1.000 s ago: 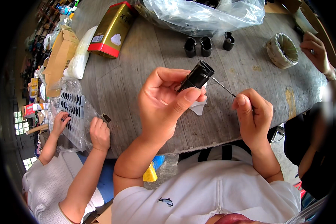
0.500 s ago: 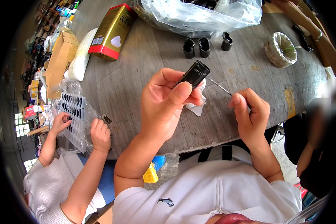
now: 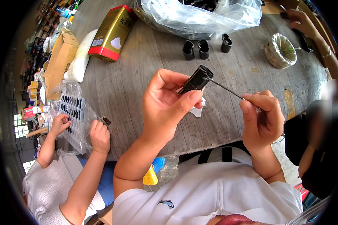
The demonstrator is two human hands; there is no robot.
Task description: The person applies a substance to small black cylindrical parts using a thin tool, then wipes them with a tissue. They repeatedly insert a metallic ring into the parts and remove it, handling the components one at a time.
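My left hand [image 3: 167,105] grips a short black plastic cylinder [image 3: 195,79] between thumb and fingers, its notched end tilted up and to the right. In a pinch, my right hand [image 3: 264,116] holds a thin dark rod [image 3: 227,89]. The rod's far tip meets the cylinder's rim; whether it goes inside I cannot tell. A piece of white paper or cloth [image 3: 197,110] shows beneath the left hand. Beyond my hands, three similar black cylinders stand upright on the table, among them the right one [image 3: 226,44].
A clear plastic bag [image 3: 202,22] with black parts lies at the back, beside a gold and red tin [image 3: 112,33]. A lined basket [image 3: 281,51] stands right. At left, a person's hands [image 3: 100,137] are by a tray [image 3: 77,123]; another person's arm [image 3: 313,33] reaches in far right.
My right hand has shifted right and slightly down, and the rod's tip now meets the cylinder's rim. The left hand has turned the cylinder slightly. At far right, the other person's hand has moved.
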